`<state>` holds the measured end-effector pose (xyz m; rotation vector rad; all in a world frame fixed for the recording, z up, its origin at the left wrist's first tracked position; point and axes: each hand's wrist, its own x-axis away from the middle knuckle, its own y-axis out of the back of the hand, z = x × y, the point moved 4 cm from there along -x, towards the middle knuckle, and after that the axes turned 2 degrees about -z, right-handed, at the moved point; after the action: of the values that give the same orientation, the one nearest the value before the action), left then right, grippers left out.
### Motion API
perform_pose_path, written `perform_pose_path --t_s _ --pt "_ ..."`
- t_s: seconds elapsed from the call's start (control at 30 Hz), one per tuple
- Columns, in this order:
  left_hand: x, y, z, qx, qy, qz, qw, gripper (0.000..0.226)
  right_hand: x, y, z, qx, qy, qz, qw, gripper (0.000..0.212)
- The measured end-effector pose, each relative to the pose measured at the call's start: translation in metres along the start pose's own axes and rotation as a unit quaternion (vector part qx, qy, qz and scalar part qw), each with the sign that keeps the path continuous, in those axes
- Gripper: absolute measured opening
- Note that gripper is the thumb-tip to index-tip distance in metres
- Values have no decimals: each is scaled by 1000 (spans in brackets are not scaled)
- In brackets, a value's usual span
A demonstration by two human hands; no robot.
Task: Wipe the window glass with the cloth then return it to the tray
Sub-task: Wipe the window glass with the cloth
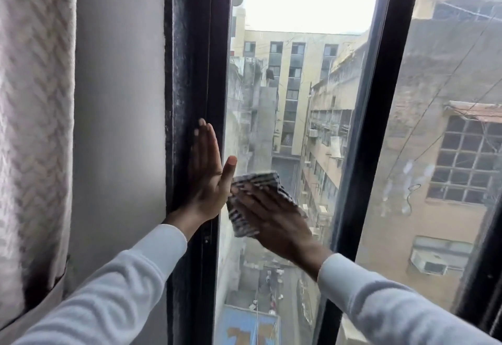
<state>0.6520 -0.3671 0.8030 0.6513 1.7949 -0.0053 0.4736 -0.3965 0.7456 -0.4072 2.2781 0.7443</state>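
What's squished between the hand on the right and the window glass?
A crumpled black-and-white striped cloth, pressed by the right hand flat against the clear window glass, seen in the head view.

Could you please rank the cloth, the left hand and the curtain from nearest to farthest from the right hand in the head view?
From the right hand:
1. cloth: under its fingers, against the glass.
2. left hand: just to the left, flat on the window frame.
3. curtain: far left.

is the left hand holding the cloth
No, the right hand presses the cloth to the glass; the left hand lies flat on the frame.
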Motion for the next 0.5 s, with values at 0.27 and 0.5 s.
perform_pose_path --t_s 0.27,0.5 --pt "1 -1 1 19 -1 23 1000 87 -7 13 -14 -25 -70 -19 997 58" --pt "4 1 -2 15 -5 30 999 91 -40 43 -80 -2 -246 -129 961 70"
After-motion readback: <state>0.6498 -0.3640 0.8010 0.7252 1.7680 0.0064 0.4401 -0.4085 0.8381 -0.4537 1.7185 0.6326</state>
